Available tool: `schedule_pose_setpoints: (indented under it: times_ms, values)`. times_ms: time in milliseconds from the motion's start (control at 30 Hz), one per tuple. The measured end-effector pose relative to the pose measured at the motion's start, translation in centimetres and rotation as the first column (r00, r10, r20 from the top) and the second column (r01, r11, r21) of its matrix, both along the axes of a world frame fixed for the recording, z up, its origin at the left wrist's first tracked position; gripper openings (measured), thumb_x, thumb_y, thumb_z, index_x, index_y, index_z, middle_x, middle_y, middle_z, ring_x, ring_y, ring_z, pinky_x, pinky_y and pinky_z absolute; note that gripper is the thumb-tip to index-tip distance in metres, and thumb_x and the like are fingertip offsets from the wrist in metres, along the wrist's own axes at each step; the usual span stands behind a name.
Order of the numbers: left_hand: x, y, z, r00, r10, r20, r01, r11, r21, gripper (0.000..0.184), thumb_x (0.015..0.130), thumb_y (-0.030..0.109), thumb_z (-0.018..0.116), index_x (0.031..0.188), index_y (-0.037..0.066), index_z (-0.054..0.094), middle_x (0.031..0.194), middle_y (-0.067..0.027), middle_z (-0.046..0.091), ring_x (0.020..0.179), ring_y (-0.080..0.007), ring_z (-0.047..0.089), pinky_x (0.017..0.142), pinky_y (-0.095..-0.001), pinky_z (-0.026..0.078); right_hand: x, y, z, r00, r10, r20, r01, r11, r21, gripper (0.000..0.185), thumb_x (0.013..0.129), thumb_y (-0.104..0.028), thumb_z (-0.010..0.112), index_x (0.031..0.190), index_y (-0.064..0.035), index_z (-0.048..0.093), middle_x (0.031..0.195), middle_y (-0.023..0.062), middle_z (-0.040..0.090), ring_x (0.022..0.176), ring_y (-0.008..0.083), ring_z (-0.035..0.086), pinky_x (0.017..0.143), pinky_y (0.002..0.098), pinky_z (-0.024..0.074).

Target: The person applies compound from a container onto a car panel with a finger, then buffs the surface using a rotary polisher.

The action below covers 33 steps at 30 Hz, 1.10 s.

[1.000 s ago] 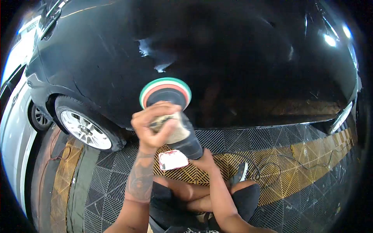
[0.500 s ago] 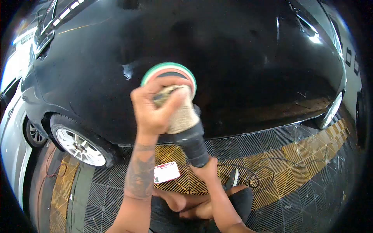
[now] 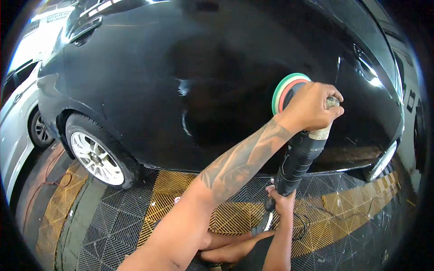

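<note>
A polishing machine (image 3: 300,158) with a black taped body stands at a slant in front of a black car's door panel (image 3: 235,104). Its round green, white and red pad (image 3: 283,94) rests against or very near the panel. My left hand (image 3: 314,106), on the tattooed arm, is wrapped round the machine's head beside the pad. Lower down, my right hand (image 3: 284,201) grips the rear end of the handle. Whitish residue marks (image 3: 183,87) show on the panel to the left of the pad.
The black car's white-rimmed wheel (image 3: 97,158) is at the left, with a silver car (image 3: 20,122) beyond it. Black and yellow grid tiles (image 3: 230,217) cover the floor. A dark cable (image 3: 307,223) lies near my right forearm, and my shoe (image 3: 264,222) is below the machine.
Both hands have moved right with the machine, carrying the pad across the panel. The white and red item on the floor is now mostly hidden behind my left arm.
</note>
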<state>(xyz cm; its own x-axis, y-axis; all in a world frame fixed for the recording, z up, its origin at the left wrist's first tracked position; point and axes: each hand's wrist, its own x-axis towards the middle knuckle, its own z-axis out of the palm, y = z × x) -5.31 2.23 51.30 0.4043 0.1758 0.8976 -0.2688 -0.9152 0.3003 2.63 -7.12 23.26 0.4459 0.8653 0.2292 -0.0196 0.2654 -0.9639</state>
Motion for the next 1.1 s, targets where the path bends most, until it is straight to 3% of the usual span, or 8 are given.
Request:
schedule_pose_setpoints:
  times_ms: [400, 467, 533, 567, 633, 833, 967, 1100]
  values:
    - [-20.9, 2.6, 2.3, 0.952, 0.232, 0.2, -0.242, 0.97, 0.03, 0.024, 0.086, 0.021, 0.076, 0.096, -0.001, 0.077, 0.087, -0.0097, 0.076, 0.076, -0.0151, 0.072, 0.071, -0.0271, 0.057, -13.6, 4.3, 5.1, 0.917, 0.058, 0.395, -0.066, 0.998, 0.005, 0.042, 0.075, -0.019, 0.088, 0.101, 0.0065, 0.067, 0.095, 0.0159, 0.074, 0.082, 0.0204, 0.069, 0.077, 0.0364, 0.0548]
    - [-24.4, 2.2, 2.6, 0.938, 0.254, 0.236, -0.249, 0.967, -0.048, 0.026, 0.086, 0.023, 0.074, 0.096, 0.0, 0.078, 0.088, -0.01, 0.077, 0.078, -0.0164, 0.073, 0.073, -0.0292, 0.058, -15.7, 5.5, 6.0, 0.845, 0.157, 0.512, -0.218, 0.974, 0.061, 0.066, 0.074, -0.018, 0.088, 0.128, 0.0077, 0.058, 0.108, 0.0236, 0.072, 0.091, 0.0239, 0.072, 0.081, 0.0371, 0.056]
    - [-28.0, 3.0, 2.8, 0.922, 0.26, 0.286, -0.254, 0.965, -0.059, 0.026, 0.088, 0.02, 0.072, 0.1, -0.003, 0.076, 0.093, -0.0122, 0.077, 0.081, -0.0176, 0.072, 0.076, -0.0294, 0.058, -17.9, 5.2, 7.9, 0.835, 0.116, 0.539, -0.248, 0.952, 0.178, 0.102, 0.077, -0.023, 0.087, 0.156, 0.0019, 0.027, 0.117, 0.0291, 0.069, 0.1, 0.033, 0.073, 0.088, 0.0406, 0.0564]
    - [-29.9, 3.2, 2.8, 0.918, 0.273, 0.288, -0.26, 0.962, -0.08, 0.03, 0.09, 0.02, 0.069, 0.105, -0.006, 0.073, 0.098, -0.0164, 0.075, 0.087, -0.0218, 0.072, 0.081, -0.0318, 0.057, -18.5, 5.3, 8.2, 0.839, 0.111, 0.532, -0.24, 0.954, 0.179, 0.102, 0.077, -0.023, 0.087, 0.156, 0.0019, 0.027, 0.117, 0.0291, 0.069, 0.1, 0.033, 0.073, 0.088, 0.0406, 0.0564]
    - [-33.0, 3.5, 2.4, 0.906, 0.288, 0.311, -0.261, 0.957, -0.128, 0.034, 0.093, 0.019, 0.065, 0.111, -0.009, 0.069, 0.105, -0.0215, 0.072, 0.094, -0.0272, 0.071, 0.087, -0.0351, 0.056, -19.2, 5.5, 8.5, 0.761, 0.192, 0.62, -0.376, 0.909, 0.18, 0.13, 0.077, -0.04, 0.085, 0.159, -0.0021, -0.009, 0.111, 0.0327, 0.069, 0.1, 0.0478, 0.07, 0.09, 0.0472, 0.0566]
    - [-36.2, 4.5, 1.7, 0.916, 0.235, 0.326, -0.175, 0.964, -0.201, 0.032, 0.095, 0.018, 0.061, 0.114, -0.008, 0.068, 0.108, -0.0228, 0.071, 0.096, -0.0296, 0.07, 0.088, -0.0372, 0.056, -20.3, 7.4, 6.1, 0.654, 0.235, 0.719, -0.523, 0.827, 0.205, 0.102, 0.099, -0.049, 0.056, 0.16, -0.0043, -0.013, 0.117, 0.0421, 0.061, 0.099, 0.0603, 0.062, 0.088, 0.0574, 0.0516]
    - [-34.5, 4.7, 1.7, 0.932, 0.183, 0.312, -0.137, 0.977, -0.163, 0.03, 0.095, 0.016, 0.062, 0.114, -0.007, 0.069, 0.107, -0.0225, 0.071, 0.095, -0.0294, 0.07, 0.086, -0.0367, 0.057, -19.0, 7.2, 5.6, 0.646, 0.131, 0.752, -0.488, 0.828, 0.275, 0.099, 0.1, -0.047, 0.054, 0.16, -0.0046, -0.013, 0.12, 0.043, 0.06, 0.102, 0.0608, 0.061, 0.091, 0.0581, 0.0501]
    - [-31.5, 4.3, 1.4, 0.941, 0.168, 0.294, -0.122, 0.978, -0.169, 0.031, 0.095, 0.017, 0.062, 0.114, -0.007, 0.069, 0.107, -0.0227, 0.071, 0.095, -0.0289, 0.07, 0.086, -0.0365, 0.056, -16.9, 5.8, 5.8, 0.689, 0.302, 0.658, -0.501, 0.855, 0.133, 0.114, 0.09, -0.052, 0.068, 0.161, -0.0066, -0.008, 0.116, 0.0401, 0.063, 0.098, 0.0583, 0.064, 0.089, 0.0569, 0.0529]
